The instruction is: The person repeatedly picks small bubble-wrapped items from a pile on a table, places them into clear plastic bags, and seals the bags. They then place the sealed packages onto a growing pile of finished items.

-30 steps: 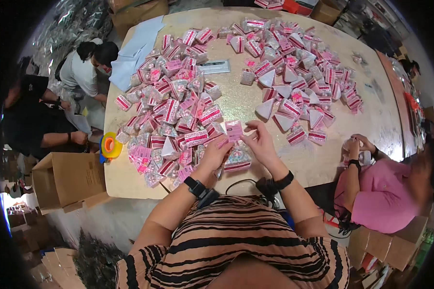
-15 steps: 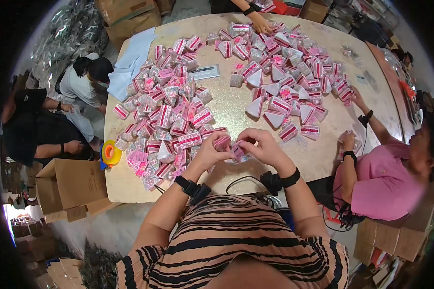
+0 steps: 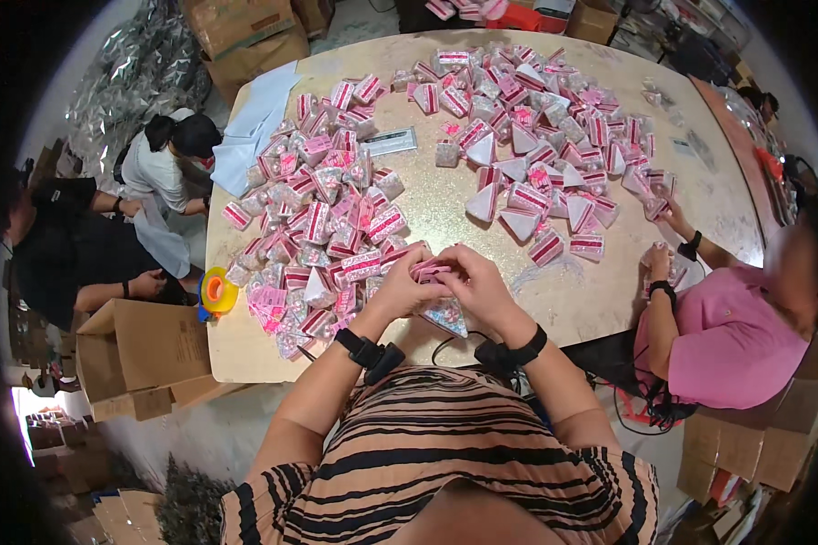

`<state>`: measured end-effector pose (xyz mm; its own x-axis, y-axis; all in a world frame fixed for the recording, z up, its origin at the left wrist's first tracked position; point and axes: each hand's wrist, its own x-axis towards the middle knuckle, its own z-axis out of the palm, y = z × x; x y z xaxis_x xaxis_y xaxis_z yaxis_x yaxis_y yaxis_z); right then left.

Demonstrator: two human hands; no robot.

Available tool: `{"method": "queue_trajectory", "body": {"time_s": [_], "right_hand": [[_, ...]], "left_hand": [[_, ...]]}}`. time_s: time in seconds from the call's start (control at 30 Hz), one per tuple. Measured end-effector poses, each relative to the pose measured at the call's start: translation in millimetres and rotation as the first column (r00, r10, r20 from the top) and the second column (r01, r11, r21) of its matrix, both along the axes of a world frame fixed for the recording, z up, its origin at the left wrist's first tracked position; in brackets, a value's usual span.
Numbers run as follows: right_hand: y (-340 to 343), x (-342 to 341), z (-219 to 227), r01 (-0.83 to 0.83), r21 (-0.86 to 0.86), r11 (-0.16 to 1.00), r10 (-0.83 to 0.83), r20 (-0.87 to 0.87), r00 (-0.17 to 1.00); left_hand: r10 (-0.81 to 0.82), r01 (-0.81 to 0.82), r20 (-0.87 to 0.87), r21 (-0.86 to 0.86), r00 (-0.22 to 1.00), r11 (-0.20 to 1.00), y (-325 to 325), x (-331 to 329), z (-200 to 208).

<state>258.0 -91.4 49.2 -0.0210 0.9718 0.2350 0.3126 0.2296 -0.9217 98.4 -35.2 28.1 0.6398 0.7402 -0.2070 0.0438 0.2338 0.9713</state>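
Both hands meet at the table's near edge over a small clear packet (image 3: 446, 317) with pale, bluish bits inside. My left hand (image 3: 404, 289) is closed round its pink top, with pink card (image 3: 429, 271) between the fingers. From the other side, my right hand (image 3: 478, 287) pinches the same top, its fingertips partly hidden behind its knuckles. The packet's pointed lower part hangs below my fingers. Close by my left hand lies a heap of similar packets (image 3: 361, 264) with pink-and-white card tops.
A second heap of packets (image 3: 529, 198) covers the table's far right. A yellow-orange tape roll (image 3: 216, 292) sits at the left edge, above an open cardboard box (image 3: 154, 350). A person in pink (image 3: 732, 336) handles packets at right; two people are at left.
My hands have drawn together round the pink top, and the packet's clear lower part now shows beneath them. The hand at the table's far edge has gone from view.
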Motion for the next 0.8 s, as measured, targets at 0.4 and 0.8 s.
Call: {"method": "queue_trajectory", "body": {"time_s": [0.4,0.8], "right_hand": [[1.1,-3.5,9.4,-0.012,0.122,0.992,-0.002,0.112,0.994],[7.6,1.3,-17.4,0.112,-0.103,0.988,-0.136,-0.277,0.951]], "left_hand": [[0.013,-0.001,-0.045,0.252,0.999,0.968,1.1,-2.4,-2.9],[-0.120,0.122,-0.017,0.163,0.993,0.979,3.0,6.8,-2.0]]}}
